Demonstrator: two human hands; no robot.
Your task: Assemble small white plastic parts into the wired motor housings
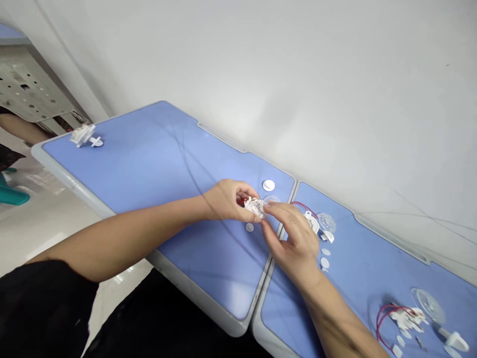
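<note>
My left hand (228, 200) is closed around a small white plastic mechanism (253, 206), thumb on the near side and fingers on the far side. A bit of red wire shows by its palm. From the right, my right hand (292, 233) brings its thumb and fingertips to the mechanism's edge in a pinch; any small part between them is hidden. A white disc (269, 185) lies just beyond the hands. A clear plastic disc (272, 199) is partly covered by my right fingers. On the near side sits a small pale round piece (249, 227).
Two blue tables (149, 154) meet at a seam beside a white wall. Further parts lie right: a clear disc (327, 222), a white knob (328, 236), and another white mechanism with red wires (408, 318). A white assembly (84, 135) stands far left. Another person's arm (24, 127) shows beyond.
</note>
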